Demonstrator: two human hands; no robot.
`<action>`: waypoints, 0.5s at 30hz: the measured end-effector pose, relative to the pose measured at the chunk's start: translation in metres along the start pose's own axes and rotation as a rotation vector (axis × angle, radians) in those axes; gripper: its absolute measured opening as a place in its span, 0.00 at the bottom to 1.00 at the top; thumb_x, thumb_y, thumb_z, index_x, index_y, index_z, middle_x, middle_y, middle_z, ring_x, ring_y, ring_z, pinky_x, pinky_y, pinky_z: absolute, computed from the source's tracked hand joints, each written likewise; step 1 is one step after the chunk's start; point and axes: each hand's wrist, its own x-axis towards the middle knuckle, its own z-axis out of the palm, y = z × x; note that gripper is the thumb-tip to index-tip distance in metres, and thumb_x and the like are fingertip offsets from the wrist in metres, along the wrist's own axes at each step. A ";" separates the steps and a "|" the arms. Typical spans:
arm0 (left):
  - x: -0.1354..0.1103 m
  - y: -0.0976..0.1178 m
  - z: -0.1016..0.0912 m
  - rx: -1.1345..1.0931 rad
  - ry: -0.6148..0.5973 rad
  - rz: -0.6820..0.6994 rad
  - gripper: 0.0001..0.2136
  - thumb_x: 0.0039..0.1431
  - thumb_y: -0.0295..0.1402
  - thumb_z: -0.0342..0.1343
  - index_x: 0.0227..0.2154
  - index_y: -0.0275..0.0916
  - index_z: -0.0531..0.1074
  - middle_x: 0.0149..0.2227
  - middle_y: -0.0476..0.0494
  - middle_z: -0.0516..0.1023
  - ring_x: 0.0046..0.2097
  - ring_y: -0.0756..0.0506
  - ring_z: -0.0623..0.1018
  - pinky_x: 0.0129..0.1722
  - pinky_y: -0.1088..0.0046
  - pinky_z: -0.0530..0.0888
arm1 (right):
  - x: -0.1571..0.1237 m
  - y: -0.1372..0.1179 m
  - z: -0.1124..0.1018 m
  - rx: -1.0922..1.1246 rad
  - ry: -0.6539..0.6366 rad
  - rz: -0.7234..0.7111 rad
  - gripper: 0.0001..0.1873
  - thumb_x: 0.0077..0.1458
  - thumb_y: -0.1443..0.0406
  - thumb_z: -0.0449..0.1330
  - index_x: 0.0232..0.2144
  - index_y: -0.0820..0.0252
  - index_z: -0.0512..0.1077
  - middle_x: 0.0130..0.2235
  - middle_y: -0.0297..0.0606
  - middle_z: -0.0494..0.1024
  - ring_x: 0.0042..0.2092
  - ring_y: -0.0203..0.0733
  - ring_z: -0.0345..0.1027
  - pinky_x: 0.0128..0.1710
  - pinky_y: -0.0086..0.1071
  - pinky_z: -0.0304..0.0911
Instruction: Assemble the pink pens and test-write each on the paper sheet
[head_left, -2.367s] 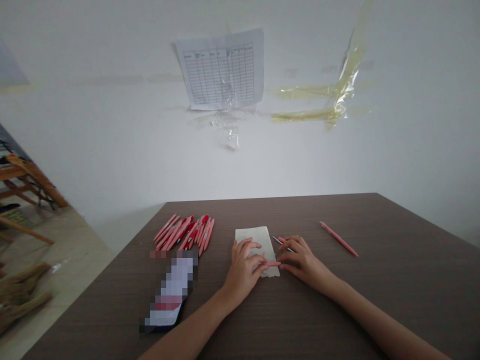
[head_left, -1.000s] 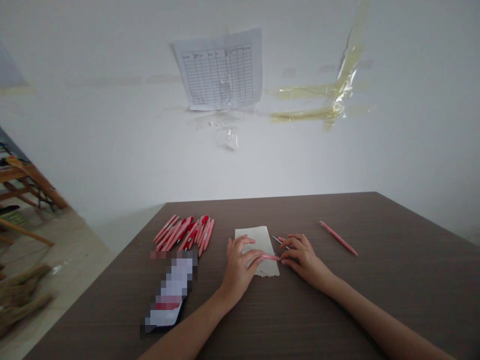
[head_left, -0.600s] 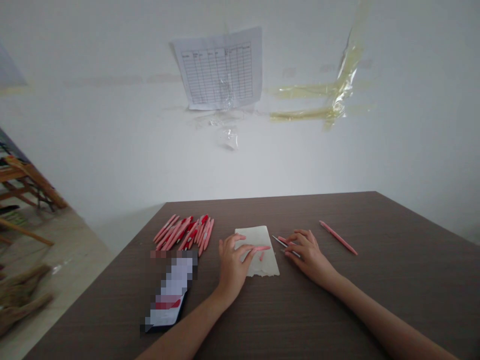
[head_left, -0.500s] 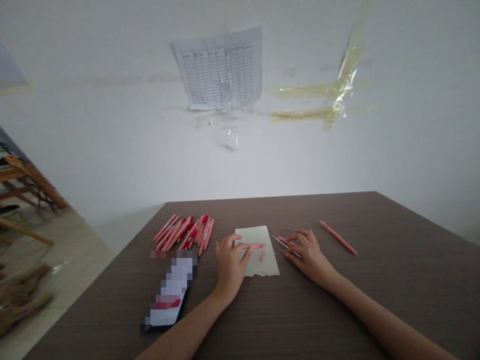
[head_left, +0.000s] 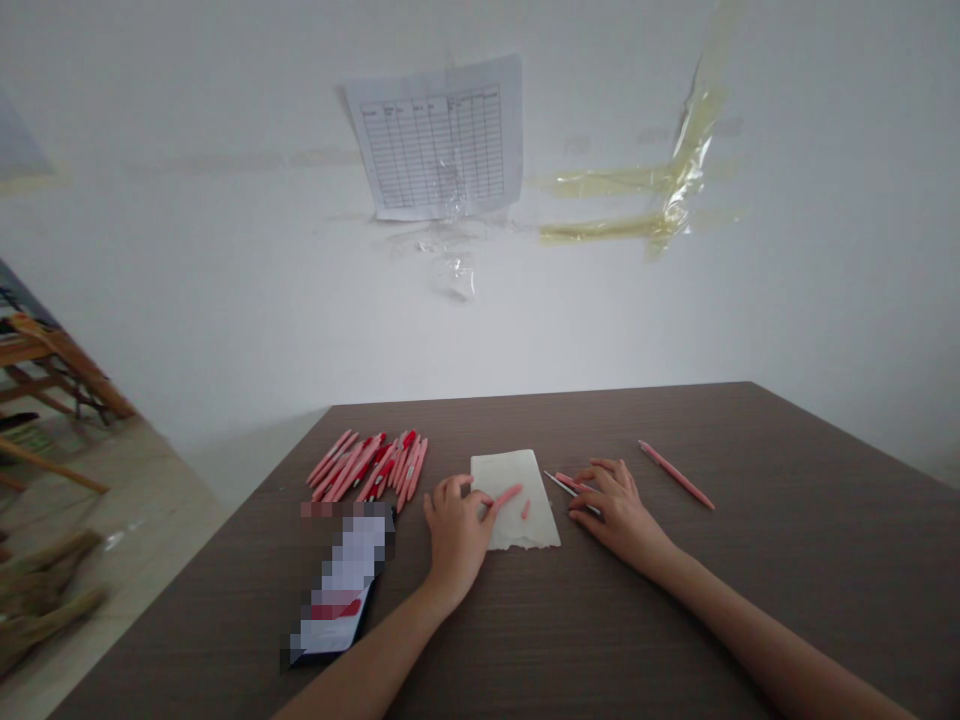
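Note:
My left hand [head_left: 459, 540] pinches one end of a pink pen barrel piece [head_left: 509, 494] between thumb and forefinger, over a torn-edged sheet of paper [head_left: 517, 467]. On that sheet, a small pink pen tip [head_left: 526, 509] lies apart from the barrel. To the right of the paper, my right hand [head_left: 616, 507] rests low on the table, its thumb and forefinger closed round a thin pen refill [head_left: 556, 480]. Another pink pen part [head_left: 567, 480] lies alongside the refill, partly hidden by the fingers.
A pile of pink and red pens [head_left: 367, 468] lies at the table's back left. Nearer me is a phone [head_left: 341, 585], its screen pixelated. One whole pink pen [head_left: 676, 475] lies right of my right hand. The wall [head_left: 450, 350] borders the table's [head_left: 525, 640] far edge.
My left hand has drawn slightly left, and the barrel piece has turned from nearly level to slanting, its far end raised toward the back. My right hand stays nearly still.

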 end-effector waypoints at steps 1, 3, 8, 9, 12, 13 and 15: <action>0.000 0.000 0.000 0.004 -0.003 -0.002 0.04 0.56 0.36 0.62 0.29 0.44 0.80 0.47 0.41 0.74 0.52 0.38 0.70 0.53 0.50 0.65 | 0.000 0.000 0.000 0.001 -0.002 0.002 0.04 0.55 0.66 0.63 0.31 0.51 0.78 0.48 0.40 0.74 0.59 0.58 0.54 0.60 0.66 0.47; 0.000 0.001 0.000 0.011 -0.007 -0.006 0.04 0.56 0.36 0.62 0.30 0.45 0.80 0.47 0.41 0.74 0.52 0.37 0.70 0.54 0.50 0.65 | 0.000 0.000 0.000 0.004 -0.003 0.004 0.04 0.55 0.66 0.63 0.31 0.51 0.78 0.48 0.40 0.74 0.59 0.58 0.54 0.60 0.65 0.47; 0.000 0.000 0.001 0.044 -0.015 -0.007 0.05 0.57 0.37 0.61 0.32 0.45 0.80 0.48 0.41 0.74 0.53 0.36 0.69 0.55 0.47 0.63 | 0.000 0.001 0.000 0.004 0.000 -0.003 0.04 0.55 0.66 0.63 0.31 0.51 0.78 0.48 0.40 0.74 0.59 0.57 0.55 0.60 0.65 0.48; 0.001 0.000 0.001 0.055 -0.017 -0.011 0.05 0.58 0.37 0.61 0.32 0.45 0.80 0.48 0.41 0.74 0.53 0.36 0.69 0.56 0.46 0.62 | 0.000 0.002 0.001 0.004 0.002 -0.007 0.04 0.55 0.65 0.63 0.31 0.51 0.78 0.48 0.40 0.74 0.59 0.57 0.55 0.60 0.65 0.48; 0.001 -0.001 0.001 0.087 -0.026 -0.020 0.05 0.59 0.37 0.59 0.33 0.45 0.80 0.49 0.40 0.73 0.54 0.35 0.69 0.56 0.43 0.61 | -0.001 0.003 0.001 0.007 0.008 -0.014 0.04 0.56 0.65 0.62 0.32 0.51 0.78 0.48 0.41 0.74 0.59 0.57 0.55 0.59 0.65 0.49; 0.001 -0.001 0.001 0.096 -0.028 -0.020 0.06 0.59 0.37 0.59 0.33 0.45 0.80 0.49 0.40 0.73 0.54 0.35 0.69 0.56 0.42 0.61 | -0.001 0.003 0.001 0.009 0.010 -0.015 0.04 0.56 0.65 0.62 0.32 0.51 0.78 0.47 0.41 0.74 0.58 0.57 0.55 0.59 0.65 0.49; 0.002 -0.002 0.000 0.116 -0.026 -0.022 0.06 0.60 0.37 0.58 0.33 0.45 0.79 0.49 0.40 0.73 0.54 0.35 0.68 0.56 0.42 0.61 | -0.001 0.004 0.001 0.011 0.013 -0.015 0.04 0.55 0.65 0.62 0.32 0.51 0.78 0.47 0.41 0.74 0.58 0.57 0.55 0.59 0.64 0.50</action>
